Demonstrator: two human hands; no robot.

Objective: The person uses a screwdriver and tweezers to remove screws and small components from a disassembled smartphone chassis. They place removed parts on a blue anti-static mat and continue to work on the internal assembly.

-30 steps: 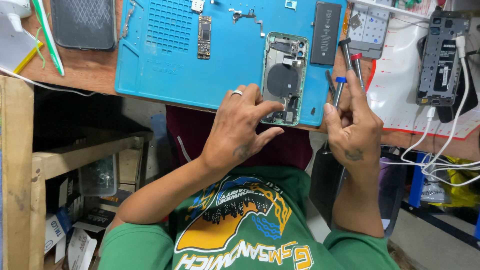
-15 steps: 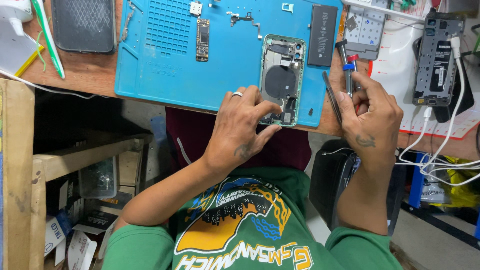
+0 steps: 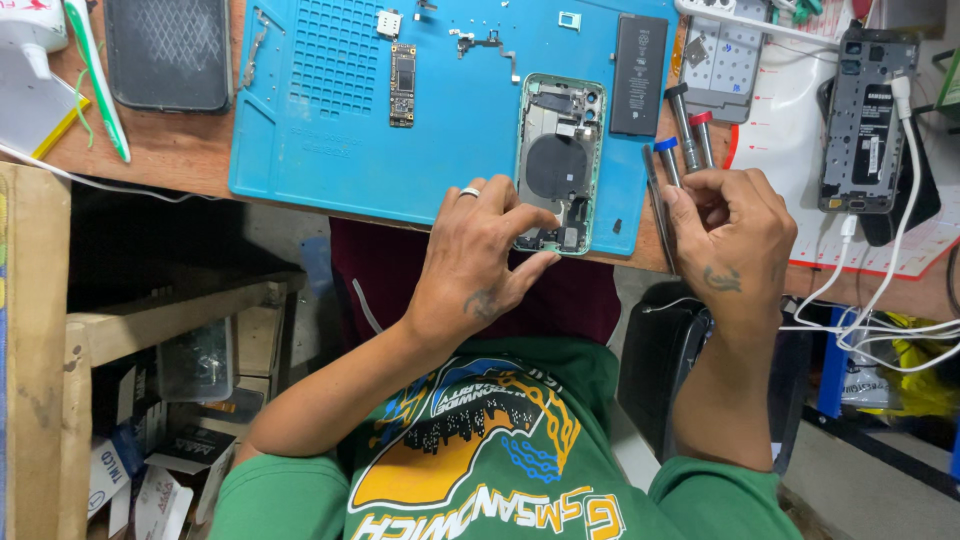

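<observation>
An opened green phone housing point(image 3: 558, 150) lies on the blue work mat point(image 3: 330, 140) at the desk's near edge. My left hand point(image 3: 480, 255), with a ring on one finger, rests its fingertips on the housing's lower end and holds it down. My right hand point(image 3: 730, 230) hovers at the desk edge to the right, fingers curled around a thin metal tool point(image 3: 655, 200). Just beyond its fingers lie three screwdrivers point(image 3: 685, 130) with blue, grey and red caps.
A circuit board point(image 3: 402, 85), small brackets and a black battery point(image 3: 639, 75) lie on the mat. A black phone point(image 3: 168, 50) sits at the left, another opened phone point(image 3: 868, 120) with white cables at the right. Wooden shelves with boxes stand below left.
My right hand has lowered slightly from the screwdrivers toward the desk edge. My left hand stays on the phone housing.
</observation>
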